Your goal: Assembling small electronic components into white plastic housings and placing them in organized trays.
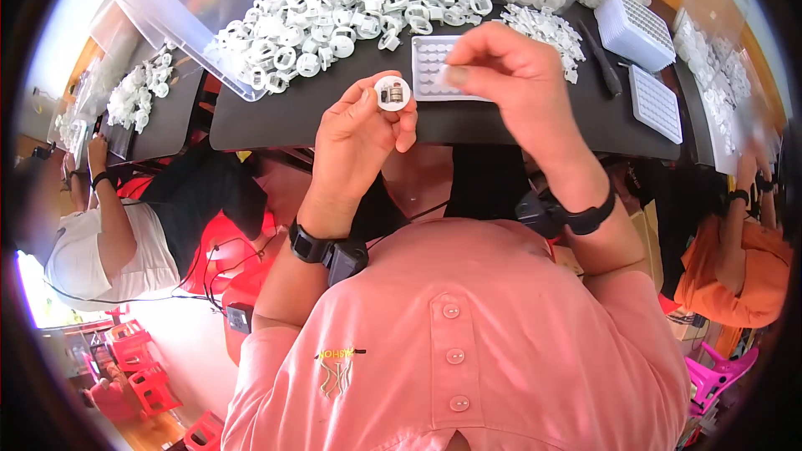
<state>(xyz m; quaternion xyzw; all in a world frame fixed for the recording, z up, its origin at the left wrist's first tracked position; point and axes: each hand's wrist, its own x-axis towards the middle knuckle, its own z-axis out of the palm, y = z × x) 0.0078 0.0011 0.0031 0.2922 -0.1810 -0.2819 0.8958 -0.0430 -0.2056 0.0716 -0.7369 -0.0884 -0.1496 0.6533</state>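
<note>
My left hand (357, 138) is closed on a small round white plastic housing (392, 92), pinched between thumb and fingers above the table's front edge. Its open side faces up and shows dark and metallic parts inside. To the right, my right hand (510, 75) hovers over a white tray (461, 40) with rows of round pockets. Thumb and forefinger are pinched together there; a small whitish piece seems to be at their tips, too blurred to name. Behind both hands lies a large heap of similar white housings (326, 12), some with dark parts inside.
Small white plastic parts (547, 38) lie beyond the right hand. A dark-handled tool (606, 67), stacked white trays (635, 29) and a single tray (656, 104) sit at the right. A clear bin (184, 25) stands at the left. Co-workers sit on both sides.
</note>
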